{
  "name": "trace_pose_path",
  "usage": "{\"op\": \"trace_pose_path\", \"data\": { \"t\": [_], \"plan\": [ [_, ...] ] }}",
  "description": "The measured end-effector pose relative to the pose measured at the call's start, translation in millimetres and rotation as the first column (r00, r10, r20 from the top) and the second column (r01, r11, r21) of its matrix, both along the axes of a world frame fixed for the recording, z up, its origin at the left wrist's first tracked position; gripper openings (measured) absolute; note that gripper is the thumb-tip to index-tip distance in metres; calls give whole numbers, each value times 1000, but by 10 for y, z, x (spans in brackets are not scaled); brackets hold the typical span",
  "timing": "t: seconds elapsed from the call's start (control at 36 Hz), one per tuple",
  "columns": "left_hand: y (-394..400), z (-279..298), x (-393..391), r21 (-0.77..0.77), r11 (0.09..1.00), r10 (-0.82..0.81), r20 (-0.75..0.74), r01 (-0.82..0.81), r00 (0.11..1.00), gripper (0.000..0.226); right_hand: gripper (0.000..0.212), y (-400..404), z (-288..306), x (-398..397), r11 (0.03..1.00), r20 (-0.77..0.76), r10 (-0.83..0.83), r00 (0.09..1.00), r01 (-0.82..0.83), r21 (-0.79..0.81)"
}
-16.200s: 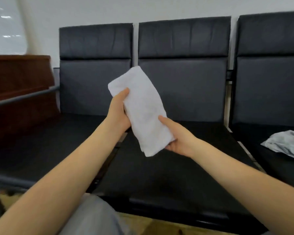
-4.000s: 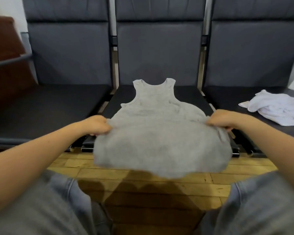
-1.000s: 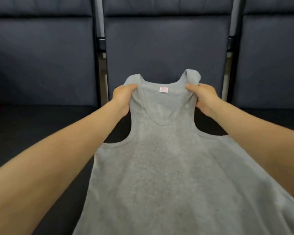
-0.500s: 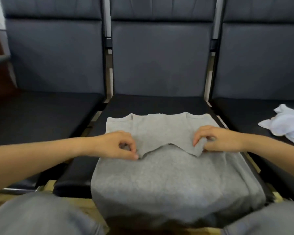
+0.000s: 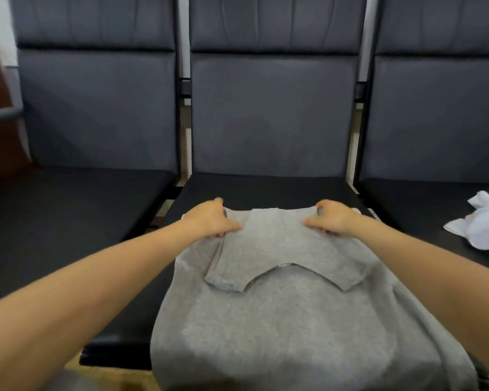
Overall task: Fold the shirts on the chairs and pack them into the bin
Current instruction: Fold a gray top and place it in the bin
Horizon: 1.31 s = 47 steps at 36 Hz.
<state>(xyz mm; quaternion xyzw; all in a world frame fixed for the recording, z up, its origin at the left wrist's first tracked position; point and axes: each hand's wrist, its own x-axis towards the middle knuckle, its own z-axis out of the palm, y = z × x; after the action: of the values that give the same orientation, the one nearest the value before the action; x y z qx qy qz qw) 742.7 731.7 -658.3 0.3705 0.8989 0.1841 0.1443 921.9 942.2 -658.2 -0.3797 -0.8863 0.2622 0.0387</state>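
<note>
1. We have the grey tank top (image 5: pixel 280 306) spread on the middle chair seat (image 5: pixel 266 187), and we place everything else from that seat; the top's hem end spills over the seat's front edge toward us, while its strap end is doubled back onto the body so the neckline scoop faces us
2. Our left hand (image 5: pixel 209 221) sits at the far left corner of the fold, thumb on top and fingers curled under, pinching the doubled cloth
3. Our right hand (image 5: pixel 331 221) does the same at the far right corner, thumb laid along the top, fingers tucked beneath and gripping the fold
4. We judge the knit to be light, soft and limp: it will sag wherever it is unsupported, and the overhanging hem could drag the whole piece off the seat's front edge
5. We would keep hold at the two fold corners, where two layers give something firm to pinch, and draw both sides evenly so the crease stays square
6. On the seat to the right of the middle one lies a crumpled white shirt (image 5: pixel 483 227), not yet folded
7. We see no bin anywhere around the middle seat
</note>
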Motion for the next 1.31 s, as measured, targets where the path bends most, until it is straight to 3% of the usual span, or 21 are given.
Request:
{"op": "trace_pose_path", "data": {
  "t": [0.06,0.11,0.22,0.33,0.5,0.61,0.69,0.75,1.03,1.17,1.31],
  "plan": [
    [71,-56,-117,-41,998,-39,-68,37,997,44,24,80,-50,-57,998,3,40,999,-40,46],
    [125,-106,-200,3,998,-68,-95,69,993,25,22,144,-87,-71,997,-60,61,996,-58,43],
    [179,-163,-402,249,968,28,33,-35,999,33,22,291,-137,-130,998,-283,-1,959,18,58],
    [330,-127,-789,398,913,99,-2,-90,995,38,28,482,-97,-381,996,-407,-48,912,74,48],
    [827,26,-1131,360,925,191,-168,-120,967,23,30,785,-20,-940,976,-404,-101,909,170,139],
    [1110,-32,-1289,326,929,230,-136,-175,964,33,20,954,-20,-1219,969,-343,-156,926,211,130],
    [1215,-187,-1295,166,971,200,-148,-175,969,64,51,1021,-109,-1302,970,-203,-180,962,208,127],
    [1218,-283,-1261,103,984,166,-197,-148,966,71,59,1030,-193,-1316,963,-172,-161,972,193,189],
    [738,-171,-837,270,956,169,-174,-118,970,54,41,616,-91,-739,983,-241,-44,970,85,163],
    [421,38,-212,344,939,25,-137,24,990,36,30,296,58,-198,994,-322,-24,946,58,96],
    [-2,95,496,322,909,-212,-193,266,958,15,21,58,113,433,987,-284,-42,958,84,140]
  ]
}}
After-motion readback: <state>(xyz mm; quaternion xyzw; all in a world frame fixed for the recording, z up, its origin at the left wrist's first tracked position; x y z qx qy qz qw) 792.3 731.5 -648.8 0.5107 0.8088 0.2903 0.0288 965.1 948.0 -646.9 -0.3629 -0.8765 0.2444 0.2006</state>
